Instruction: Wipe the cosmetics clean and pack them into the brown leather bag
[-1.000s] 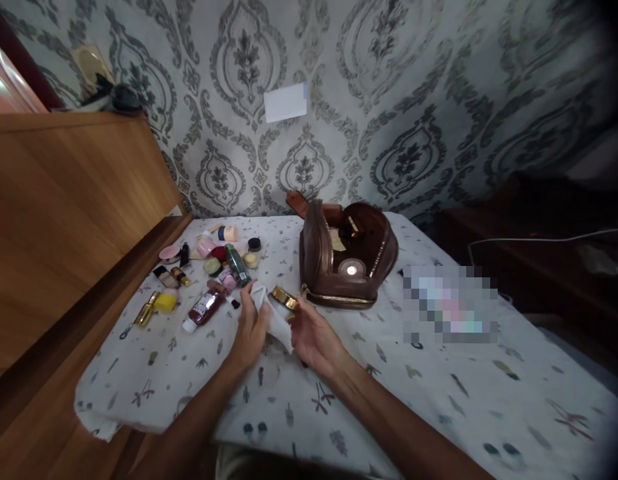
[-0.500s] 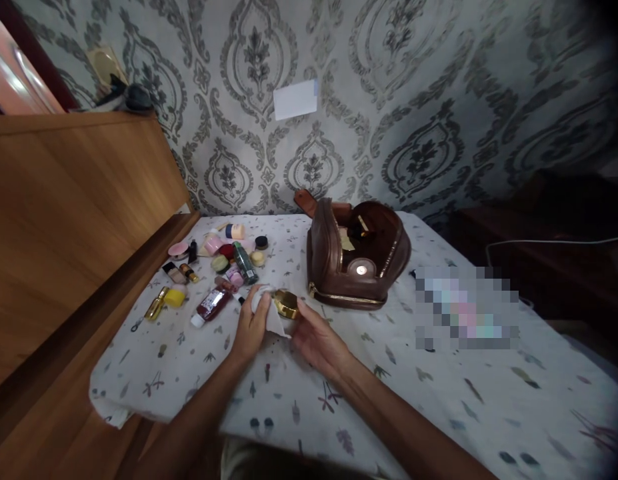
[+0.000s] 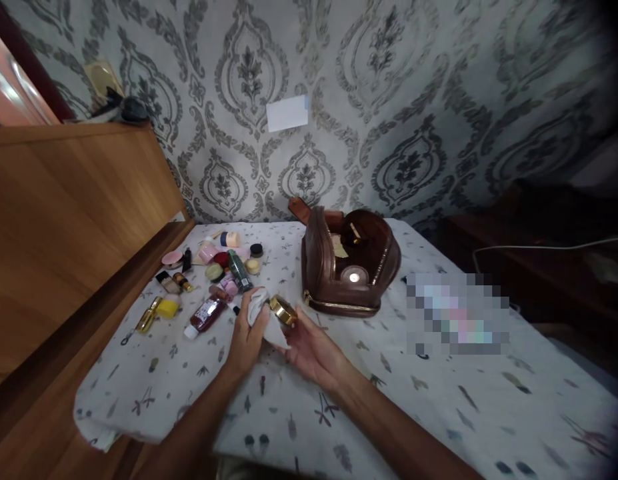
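Below patterned wallpaper [image 3: 339,153], printed white tablecloth [image 3: 163,380] under a gold container [image 3: 283,311].

Round container [image 3: 283,311] in right hand [image 3: 319,353]: shiny gold. Cloth [image 3: 274,331] in left hand [image 3: 246,337]: white. Handbag [image 3: 316,263] beyond right hand: dark brown, gold zip [image 3: 346,307]. Left of left hand: dark red bottle [image 3: 207,313], white cap [image 3: 191,331]. Farther left: bright yellow item [image 3: 167,307]. Beyond left hand: green bottle [image 3: 237,269]. Tablecloth [image 3: 273,413] under both hands: white, scattered muted leaf print. Wallpaper [image 3: 323,60] beyond both hands: pale grey, darker grey damask.
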A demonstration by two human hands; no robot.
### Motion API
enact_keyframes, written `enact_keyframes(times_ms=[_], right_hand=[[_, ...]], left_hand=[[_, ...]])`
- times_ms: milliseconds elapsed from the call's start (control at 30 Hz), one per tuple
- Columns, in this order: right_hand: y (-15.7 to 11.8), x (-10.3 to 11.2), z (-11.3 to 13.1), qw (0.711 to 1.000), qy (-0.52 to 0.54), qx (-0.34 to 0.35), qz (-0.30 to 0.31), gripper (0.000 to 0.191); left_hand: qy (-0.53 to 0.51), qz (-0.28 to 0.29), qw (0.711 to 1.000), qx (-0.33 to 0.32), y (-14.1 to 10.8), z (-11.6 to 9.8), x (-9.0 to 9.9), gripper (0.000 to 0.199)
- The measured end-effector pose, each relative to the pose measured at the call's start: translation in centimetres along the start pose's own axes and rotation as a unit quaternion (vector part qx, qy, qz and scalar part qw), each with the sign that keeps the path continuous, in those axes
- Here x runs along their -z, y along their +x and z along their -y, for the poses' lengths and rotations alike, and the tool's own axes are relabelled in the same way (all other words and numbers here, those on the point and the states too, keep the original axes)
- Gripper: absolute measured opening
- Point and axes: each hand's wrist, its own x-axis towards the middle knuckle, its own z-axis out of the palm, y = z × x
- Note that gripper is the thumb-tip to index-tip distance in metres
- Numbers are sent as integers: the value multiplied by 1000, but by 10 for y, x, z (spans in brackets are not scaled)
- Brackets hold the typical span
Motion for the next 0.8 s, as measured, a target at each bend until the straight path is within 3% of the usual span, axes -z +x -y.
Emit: enact_keyframes(times_ms=[133,300,467,533,700,800], right_hand=[[-4,-5,-3,999,-21,38,15,41],[-4,-4,1,999,-7,33,-1,34],[-2,-5,3,999,-28,28,15,40],[-2,-5,0,998,-56,20,19,45],[-3,-2,-10,981,-164,92,42,50],[-5,0,-4,944,-288,157,32,55]], left_hand=[[-2,-19,1000,3,4,3,-1,37],[-35,-67,991,113,3,14,0,50],[-85,79,988,104,-3,6,2,69],[-87,99,986,106,-4,-2,3,73],[-45,15,997,57,-6,-5,3,53],[-49,-51,995,74,-7,6,4,45]])
